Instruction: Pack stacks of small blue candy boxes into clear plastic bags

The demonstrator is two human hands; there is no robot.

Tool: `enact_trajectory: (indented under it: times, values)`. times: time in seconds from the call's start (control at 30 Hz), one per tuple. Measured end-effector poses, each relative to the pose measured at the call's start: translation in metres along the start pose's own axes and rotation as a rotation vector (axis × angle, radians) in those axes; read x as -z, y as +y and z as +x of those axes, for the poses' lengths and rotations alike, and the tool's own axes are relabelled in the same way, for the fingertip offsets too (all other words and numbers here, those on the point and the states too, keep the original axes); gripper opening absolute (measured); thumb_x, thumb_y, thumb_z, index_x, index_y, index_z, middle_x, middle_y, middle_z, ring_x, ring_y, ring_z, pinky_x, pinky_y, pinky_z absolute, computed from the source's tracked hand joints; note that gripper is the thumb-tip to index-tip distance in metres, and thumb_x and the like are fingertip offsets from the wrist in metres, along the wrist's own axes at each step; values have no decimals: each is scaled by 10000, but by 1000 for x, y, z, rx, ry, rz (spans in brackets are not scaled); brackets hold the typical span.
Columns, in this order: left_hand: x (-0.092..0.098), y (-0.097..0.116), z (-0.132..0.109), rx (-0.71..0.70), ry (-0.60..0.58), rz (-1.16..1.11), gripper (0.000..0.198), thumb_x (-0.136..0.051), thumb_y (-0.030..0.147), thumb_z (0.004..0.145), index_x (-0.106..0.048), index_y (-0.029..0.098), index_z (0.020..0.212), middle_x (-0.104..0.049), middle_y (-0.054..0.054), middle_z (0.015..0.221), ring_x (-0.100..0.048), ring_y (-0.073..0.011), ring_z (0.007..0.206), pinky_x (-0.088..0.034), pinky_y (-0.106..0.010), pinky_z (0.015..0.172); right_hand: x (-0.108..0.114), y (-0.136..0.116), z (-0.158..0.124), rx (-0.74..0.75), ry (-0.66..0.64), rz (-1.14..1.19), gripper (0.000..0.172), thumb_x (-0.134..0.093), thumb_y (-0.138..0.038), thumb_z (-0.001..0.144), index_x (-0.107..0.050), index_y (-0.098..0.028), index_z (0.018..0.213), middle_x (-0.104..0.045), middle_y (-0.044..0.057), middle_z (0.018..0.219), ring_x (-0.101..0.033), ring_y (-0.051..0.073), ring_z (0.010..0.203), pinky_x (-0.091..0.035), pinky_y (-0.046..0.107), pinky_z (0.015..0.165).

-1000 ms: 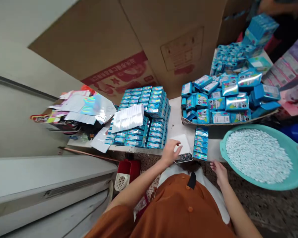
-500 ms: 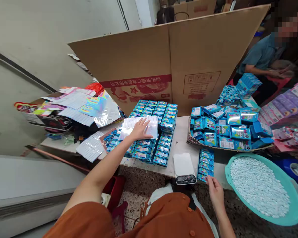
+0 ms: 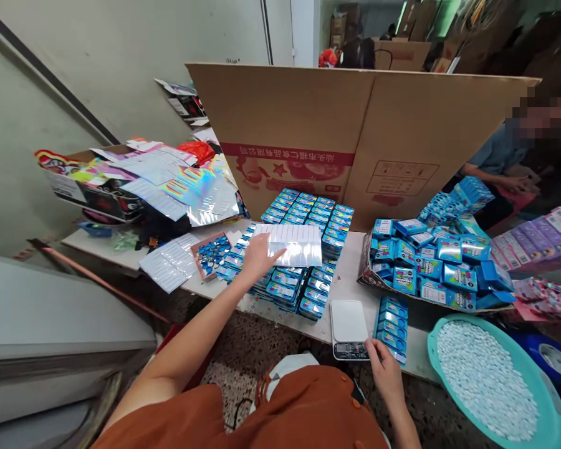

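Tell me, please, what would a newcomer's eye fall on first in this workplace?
The bright blue boxes stand out first: a neat block mid-table, where the left hand lies on a silvery sheet, and a loose heap to the right. Next comes the teal basin of white tablets at the lower right, beyond the right hand and the white scale. A tall cardboard wall stands behind.

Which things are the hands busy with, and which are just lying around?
Busy: left hand on white sheet; blue box pile beneath; right hand beside scale and small box stack.
Lying around: teal basin of white pellets; shiny sheets; cardboard wall.
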State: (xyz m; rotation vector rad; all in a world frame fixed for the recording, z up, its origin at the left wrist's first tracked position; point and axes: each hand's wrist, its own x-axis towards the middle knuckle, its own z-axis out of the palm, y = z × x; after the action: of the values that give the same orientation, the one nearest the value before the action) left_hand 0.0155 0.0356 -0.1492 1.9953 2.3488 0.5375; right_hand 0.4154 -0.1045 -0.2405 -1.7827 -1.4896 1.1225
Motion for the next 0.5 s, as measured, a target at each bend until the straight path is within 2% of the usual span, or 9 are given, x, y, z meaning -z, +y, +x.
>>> enact_trajectory:
  times: [0.07, 0.13, 0.2, 0.27, 0.37, 0.5]
  values:
    - [7, -25, 2, 218, -15, 77, 777, -512, 656, 766, -427, 90, 1292, -525, -243, 1241, -451, -388, 1207, -390, -479, 976, -3, 0, -5, -10, -2, 2, 456, -469, -615, 823, -667, -214, 909, -703, 63, 981, -624, 248, 946, -437, 285, 851]
    - [10, -42, 4, 333, -123, 129, 863, -573, 700, 675, -436, 86, 1265, -526, -254, 1214, -463, -422, 1171, -428, -481, 908, -4, 0, -9, -14, -1, 12, 456, -469, -618, 821, -660, -214, 909, -703, 62, 961, -630, 246, 914, -446, 284, 828]
    - [8, -50, 4, 356, -215, 144, 870, -624, 689, 618, -450, 97, 1231, -518, -246, 1217, -466, -417, 1166, -438, -463, 894, -5, -2, -13, -10, 19, 15, 458, -468, -623, 818, -657, -213, 899, -704, 65, 949, -633, 248, 893, -451, 286, 815]
    - [4, -49, 4, 345, -239, 136, 827, -642, 660, 612, -459, 108, 1200, -515, -232, 1215, -469, -398, 1167, -439, -449, 897, -7, -4, -16, -2, 37, 11, 461, -467, -627, 813, -659, -213, 879, -706, 67, 940, -633, 251, 883, -454, 288, 808]
    - [0, -45, 6, 335, -191, 110, 809, -678, 609, 597, -446, 107, 1187, -504, -222, 1200, -471, -393, 1161, -442, -449, 900, -10, -6, -19, 7, 42, 3, 463, -465, -629, 807, -661, -212, 850, -707, 70, 914, -633, 252, 870, -459, 287, 794]
    - [0, -41, 10, 280, -25, -5, 706, -722, 436, 609, -431, 119, 1169, -496, -184, 1174, -466, -389, 1164, -418, -456, 951, -11, -9, -21, 8, 62, -10, 448, -480, -616, 800, -665, -208, 818, -707, 65, 876, -639, 243, 846, -464, 274, 767]
